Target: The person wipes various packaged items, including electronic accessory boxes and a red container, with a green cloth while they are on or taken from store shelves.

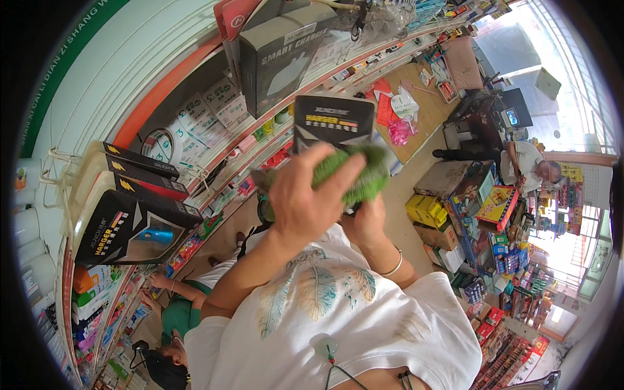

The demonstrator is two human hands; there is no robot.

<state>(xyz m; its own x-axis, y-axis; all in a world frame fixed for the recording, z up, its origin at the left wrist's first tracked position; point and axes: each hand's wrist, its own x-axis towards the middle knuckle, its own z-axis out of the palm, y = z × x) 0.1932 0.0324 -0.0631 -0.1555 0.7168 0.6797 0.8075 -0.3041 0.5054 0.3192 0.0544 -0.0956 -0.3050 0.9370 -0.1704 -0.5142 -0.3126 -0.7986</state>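
Observation:
A black packaged charger box (334, 117) stands upright before my chest, held from below by my right hand (368, 219), which is partly hidden behind a green cloth. My left hand (312, 192) presses the green cloth (368, 178) against the lower part of the box's front; the cloth is blurred. To the left, similar black charger boxes (139, 231) hang from a shelf hook. A larger grey charger box (287, 58) stands on the shelf above.
Shop shelves (161, 112) with boxes curve along the left and top. A person in green (183, 307) is at the lower left. Another person in white (524, 163) sits at the right, near stacked goods. A wooden table (429, 109) holds red and pink items.

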